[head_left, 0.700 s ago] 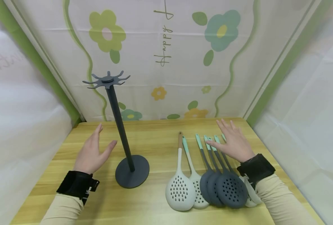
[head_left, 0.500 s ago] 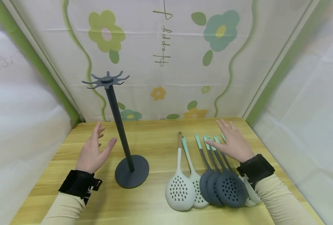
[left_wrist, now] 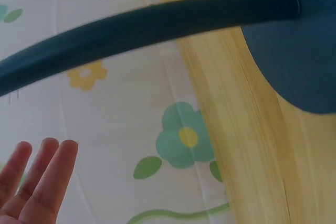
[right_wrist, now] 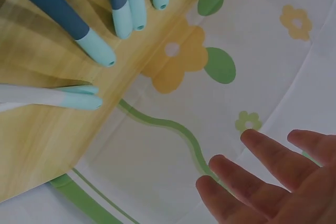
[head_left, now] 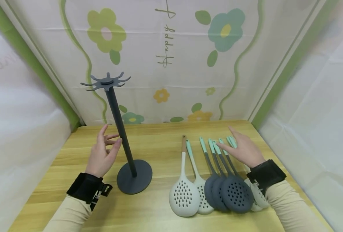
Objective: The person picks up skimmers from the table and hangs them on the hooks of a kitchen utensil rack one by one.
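Observation:
A dark utensil stand with a ring of hooks on top and a round base rises left of centre. My left hand is just left of its pole, fingers loosely bent and thumb near the pole; in the left wrist view the fingers hold nothing. Above the mint-green handles at right hovers my right hand, fingers spread and gripping nothing. Beneath it lie overlapping dark grey perforated skimmers and, partly hidden by the wrist, white ones. Left of these lie a white skimmer with a brown handle end and another white skimmer.
Everything stands or lies on a wooden table. Behind it hangs a white flower-printed cloth, and white cloth walls close in both sides.
My left hand has shifted right toward the pole and its fingers have bent more. The right hand has turned slightly, showing more of the handles beneath it. The skimmers and stand stay put.

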A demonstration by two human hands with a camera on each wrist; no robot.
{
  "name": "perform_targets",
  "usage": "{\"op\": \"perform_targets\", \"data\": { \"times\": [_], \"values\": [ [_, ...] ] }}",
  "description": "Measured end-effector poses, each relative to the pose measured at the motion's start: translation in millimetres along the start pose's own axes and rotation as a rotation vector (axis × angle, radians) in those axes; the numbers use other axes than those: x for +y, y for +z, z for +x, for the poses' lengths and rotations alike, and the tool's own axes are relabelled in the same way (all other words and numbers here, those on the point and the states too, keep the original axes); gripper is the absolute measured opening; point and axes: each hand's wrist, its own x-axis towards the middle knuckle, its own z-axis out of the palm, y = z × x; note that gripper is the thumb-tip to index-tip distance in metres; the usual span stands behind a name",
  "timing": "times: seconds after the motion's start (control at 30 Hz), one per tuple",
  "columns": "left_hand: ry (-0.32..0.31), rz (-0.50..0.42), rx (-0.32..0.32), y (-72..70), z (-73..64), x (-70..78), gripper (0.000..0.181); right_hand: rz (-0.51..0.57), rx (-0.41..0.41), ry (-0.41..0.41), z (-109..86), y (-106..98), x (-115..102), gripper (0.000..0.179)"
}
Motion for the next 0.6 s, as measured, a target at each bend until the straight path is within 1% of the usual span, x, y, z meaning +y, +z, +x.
{"op": "perform_targets", "data": {
  "times": [0.17,0.3,0.4,0.47,0.6],
  "values": [
    [0.013,-0.096,0.017,6.5,5.1,5.6,0.066,0.01,-0.006,0.04,-2.7,-0.9,6.1,0.101],
    [-0.005,-0.172,0.024,9.4,8.7,12.2,0.063,0.015,-0.007,0.077,-5.4,0.7,16.9,0.099],
    [-0.017,-0.198,0.034,10.8,10.4,16.9,0.062,0.016,-0.008,0.096,-7.1,2.5,24.7,0.096],
    [-0.001,-0.207,0.047,12.1,12.1,19.2,0.06,0.013,-0.01,0.108,-8.2,3.3,29.0,0.093],
    [0.055,-0.231,0.074,15.5,15.7,22.1,0.055,0.002,-0.016,0.128,-9.8,5.7,36.5,0.094]
  ]
}}
